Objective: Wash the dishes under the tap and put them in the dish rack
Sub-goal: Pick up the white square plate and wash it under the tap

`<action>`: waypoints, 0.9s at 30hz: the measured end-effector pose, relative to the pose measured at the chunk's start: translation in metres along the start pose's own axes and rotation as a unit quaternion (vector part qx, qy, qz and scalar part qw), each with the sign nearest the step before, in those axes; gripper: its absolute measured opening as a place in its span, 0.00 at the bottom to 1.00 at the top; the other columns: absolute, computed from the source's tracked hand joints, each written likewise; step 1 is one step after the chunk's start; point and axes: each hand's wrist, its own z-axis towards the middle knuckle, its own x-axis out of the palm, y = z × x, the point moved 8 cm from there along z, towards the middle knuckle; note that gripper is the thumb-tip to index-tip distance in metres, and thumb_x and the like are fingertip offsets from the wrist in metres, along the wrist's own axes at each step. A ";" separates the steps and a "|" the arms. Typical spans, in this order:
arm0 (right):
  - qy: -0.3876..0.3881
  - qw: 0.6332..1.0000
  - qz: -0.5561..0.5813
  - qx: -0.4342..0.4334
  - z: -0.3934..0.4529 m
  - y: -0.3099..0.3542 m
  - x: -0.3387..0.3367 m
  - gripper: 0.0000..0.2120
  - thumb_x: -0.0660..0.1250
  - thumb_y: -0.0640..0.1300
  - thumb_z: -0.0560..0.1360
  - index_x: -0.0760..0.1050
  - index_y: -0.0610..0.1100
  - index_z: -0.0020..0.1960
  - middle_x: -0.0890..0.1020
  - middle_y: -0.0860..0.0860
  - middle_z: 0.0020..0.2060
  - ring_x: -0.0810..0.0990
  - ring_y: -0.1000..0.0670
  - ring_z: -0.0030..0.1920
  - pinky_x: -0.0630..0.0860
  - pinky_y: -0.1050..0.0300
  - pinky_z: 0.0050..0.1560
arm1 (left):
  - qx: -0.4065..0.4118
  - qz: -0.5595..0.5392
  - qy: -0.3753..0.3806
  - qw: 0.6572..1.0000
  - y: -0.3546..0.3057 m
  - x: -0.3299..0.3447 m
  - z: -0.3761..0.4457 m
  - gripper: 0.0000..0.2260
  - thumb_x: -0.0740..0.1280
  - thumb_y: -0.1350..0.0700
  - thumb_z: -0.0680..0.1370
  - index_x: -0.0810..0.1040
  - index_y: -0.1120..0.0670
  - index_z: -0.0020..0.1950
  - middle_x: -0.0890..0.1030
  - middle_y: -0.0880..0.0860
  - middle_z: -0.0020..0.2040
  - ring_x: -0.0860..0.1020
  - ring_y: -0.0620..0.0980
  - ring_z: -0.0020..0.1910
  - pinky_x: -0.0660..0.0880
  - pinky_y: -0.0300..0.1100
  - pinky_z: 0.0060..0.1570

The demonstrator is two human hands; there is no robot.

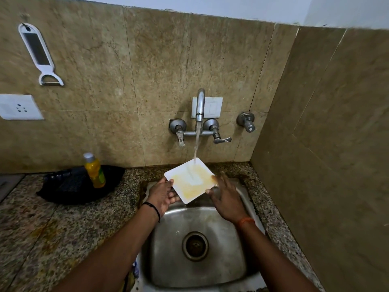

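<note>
One plate: a square white plate [190, 179] with rounded corners, held tilted over the back of the sink, directly under the tap; one corner points toward the wall.
Plate surface: yellow-orange film across most of the face, with a pale washed strip down the middle where the water lands.
Water: a thin running stream [196, 144] falls from the spout and strikes the plate near its far corner.
Left hand [163, 194]: grips the plate's left edge, thumb on top, fingers curled underneath.
Right hand [226, 197]: fingers spread and straight, fingertips at the plate's right edge; it clasps nothing.
Wrists: dark band on the left, orange thread on the right.
Tap [200, 106]: wall-mounted curved spout between two lever valves; a third valve [246, 121] sits apart to the right.
Sink [235, 270]: steel basin with round drain [195, 246], below the plate.
Counter [52, 228]: speckled granite with yellowish stains on the left.
Bottle [94, 170]: yellow liquid, grey cap, upright on a black mat [63, 186] left of the sink.
Wall: beige tiles; white peeler-grater [39, 52] hanging upper left, white socket [20, 107] below it, white switch plate [212, 107] behind the spout.
</note>
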 end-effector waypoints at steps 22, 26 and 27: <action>-0.021 0.964 0.233 0.129 0.033 0.008 -0.023 0.10 0.63 0.38 0.73 0.82 0.43 0.38 0.86 0.45 0.37 0.86 0.46 0.36 0.83 0.47 0.41 | -0.143 0.103 0.028 0.984 0.028 -0.001 -0.011 0.11 0.57 0.60 0.81 0.70 0.60 0.63 0.80 0.59 0.47 0.79 0.55 0.45 0.76 0.54 0.48; -0.031 0.974 0.204 0.093 0.031 0.000 -0.026 0.12 0.63 0.35 0.73 0.84 0.42 0.52 0.86 0.51 0.41 0.84 0.51 0.43 0.79 0.56 0.45 | -0.087 0.074 0.036 0.993 0.006 0.003 -0.010 0.12 0.56 0.61 0.81 0.72 0.54 0.62 0.80 0.56 0.46 0.79 0.53 0.43 0.77 0.50 0.43; -0.033 0.967 0.232 0.104 0.031 -0.005 -0.022 0.13 0.64 0.34 0.74 0.83 0.42 0.53 0.85 0.51 0.42 0.83 0.51 0.44 0.79 0.55 0.46 | -0.064 0.082 0.041 0.994 -0.001 0.004 -0.009 0.14 0.56 0.62 0.81 0.72 0.52 0.63 0.80 0.55 0.48 0.79 0.53 0.44 0.77 0.49 0.44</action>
